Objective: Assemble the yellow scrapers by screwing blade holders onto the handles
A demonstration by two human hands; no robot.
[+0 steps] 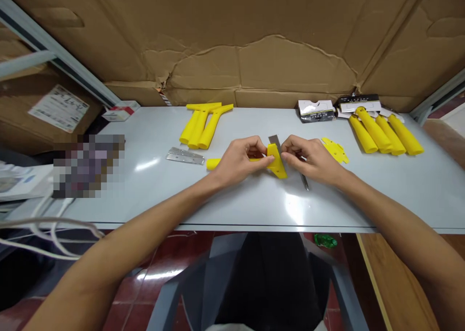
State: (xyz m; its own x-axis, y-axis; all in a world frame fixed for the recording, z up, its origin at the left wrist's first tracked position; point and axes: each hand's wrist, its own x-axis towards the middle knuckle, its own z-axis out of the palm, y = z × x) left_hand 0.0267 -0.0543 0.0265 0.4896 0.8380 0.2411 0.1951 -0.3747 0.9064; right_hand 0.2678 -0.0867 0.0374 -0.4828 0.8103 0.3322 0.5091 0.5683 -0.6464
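near the middle of the grey tabletop (152, 195), holding a yellow scraper (278, 164) in the left hand (238, 159), pinching close behind the flared head with thumb and fingertips, not spread; taking that head as the centre of the dial, with twelve o'clock toward the cardboard wall (254, 11), pointing the handle to nine o'clock, out past the palm; along the head's right-hand edge, showing a metal blade (274, 140) with its long axis from eleven to five o'clock and its upper end clear of the yellow; from the right hand (316, 159), reaching to the blade's lower part at nine to ten o'clock, seemingly in contact, with thumb and forefinger drawn close together and the others curled; nearer to the right hand for the blade, nearer to the left for the scraper; impossible to tell whether pinching the blade or only pressing its edge; at four o'clock, just under the right hand, a thin dark tool (304, 181), held or lying loose, impossible to tell; at nine, beyond the handle, spare blades (185, 156); at ten, three more scrapers (205, 127); toward three, yellow plates (336, 151)
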